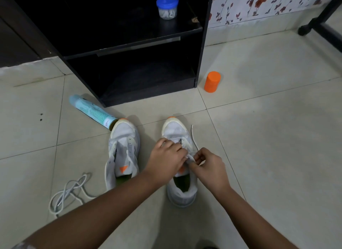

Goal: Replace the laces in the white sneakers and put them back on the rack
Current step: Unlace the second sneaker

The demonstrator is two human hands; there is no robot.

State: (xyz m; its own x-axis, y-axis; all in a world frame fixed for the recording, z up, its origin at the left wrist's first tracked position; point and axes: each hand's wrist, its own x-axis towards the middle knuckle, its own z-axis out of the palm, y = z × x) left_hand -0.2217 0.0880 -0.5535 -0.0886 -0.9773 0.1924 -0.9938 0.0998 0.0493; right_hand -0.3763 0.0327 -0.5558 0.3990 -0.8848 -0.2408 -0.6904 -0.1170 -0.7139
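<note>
Pale floor tiles (259, 137) carry everything, with the black rack (201, 45) standing at upper centre. Both white sneakers sit toe-away from you in the middle of the frame. The laceless sneaker (124, 135) is left of centre, and the sneaker you are lacing (182, 195) is right of centre.

Your left hand (165, 158) curls over its eyelet rows and your right hand (211, 168) meets it there. The fingertips of both are pinched on the lace (194, 137) just above the tongue. One end of the lace trails free on the tiles beside the toe.

Your left hand hides the eyelets under it, so you could skip a hole or cross the wrong way without noticing. A hard pull from the right could drag that free end back through and leave the two ends uneven.

A spray can (92, 110) lies on its side touching the toe of the laceless sneaker, so a nudge there would likely set it rolling.

The loose lace (68, 191) coiled at lower left may be old or new; I cannot tell which, so check before you thread it.

On the rack, a blue-lidded jar (167, 7) stands on the upper shelf and could be knocked when the shoes go in.
</note>
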